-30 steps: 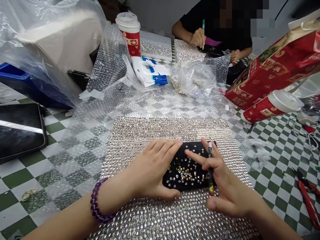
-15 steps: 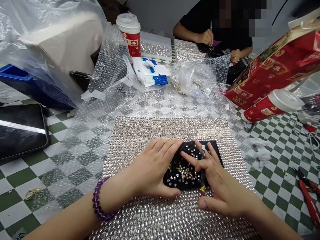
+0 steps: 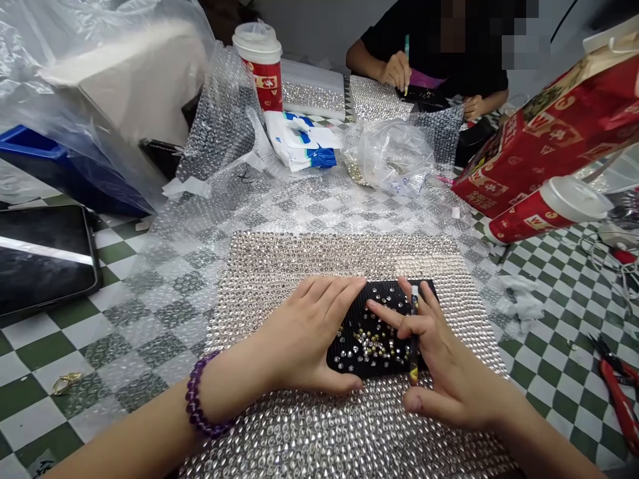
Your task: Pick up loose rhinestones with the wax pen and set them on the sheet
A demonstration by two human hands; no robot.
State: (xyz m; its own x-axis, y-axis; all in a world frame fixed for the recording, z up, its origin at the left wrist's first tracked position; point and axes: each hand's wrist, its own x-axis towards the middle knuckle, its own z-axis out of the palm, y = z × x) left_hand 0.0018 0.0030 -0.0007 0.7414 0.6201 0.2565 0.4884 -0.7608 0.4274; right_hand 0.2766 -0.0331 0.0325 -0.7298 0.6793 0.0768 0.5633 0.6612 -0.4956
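My left hand (image 3: 307, 339), with a purple bead bracelet (image 3: 200, 399) on its wrist, grips the left side of a black ridged tray (image 3: 355, 309), fingers at the far edge and thumb at the near edge. Loose rhinestones (image 3: 372, 344), clear and gold-backed, lie scattered on the tray. My right hand (image 3: 439, 359) is over the tray's right side, a dark pen with a white tip (image 3: 414, 339) held between its fingers. Its index finger stretches over the stones. Beneath the tray lies a sheet covered in rows of silvery rhinestones (image 3: 299, 426).
Bubble wrap (image 3: 174, 266) spreads over the checked tablecloth. A phone (image 3: 47, 259) and blue bin (image 3: 64, 169) are left; red-handled pliers (image 3: 619, 399), a tilted cup (image 3: 549, 206) and red bag (image 3: 554, 126) right. Behind stand wipes (image 3: 304, 143) and another cup (image 3: 262, 73). A co-worker (image 3: 419, 60) sits opposite.
My right hand has shifted slightly right with the pen, and the loose stones have spread a little. My left hand stays on the tray. The co-worker's pen hand has moved left.
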